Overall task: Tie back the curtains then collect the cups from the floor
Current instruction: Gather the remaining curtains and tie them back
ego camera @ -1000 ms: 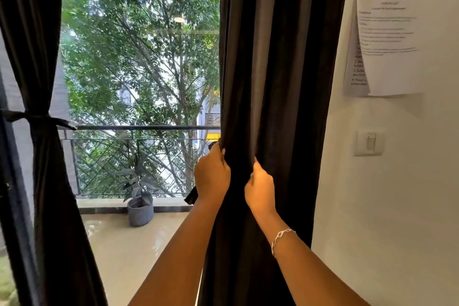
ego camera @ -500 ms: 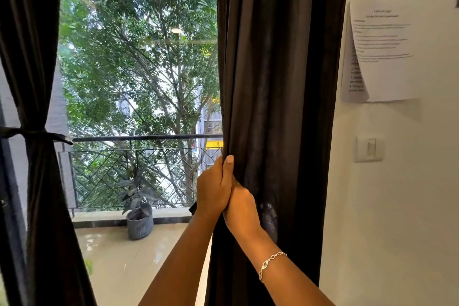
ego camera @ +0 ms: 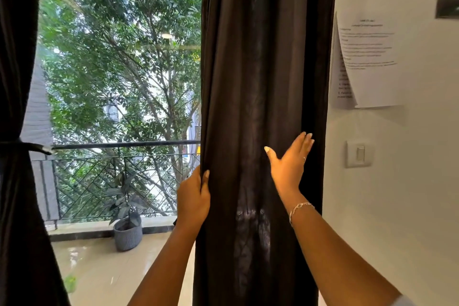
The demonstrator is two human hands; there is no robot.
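Left hand (ego camera: 193, 200) pinches the left edge of the right dark curtain (ego camera: 263, 107) — fingers closed on fabric. Right hand (ego camera: 289, 164) flat, fingers spread, against the curtain's right side beside the wall (ego camera: 397, 206). Left curtain (ego camera: 17, 82) already tied with tieback (ego camera: 27, 148).

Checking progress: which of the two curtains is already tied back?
The left curtain, cinched by a tie. The right curtain hangs loose, its edge in the left hand.
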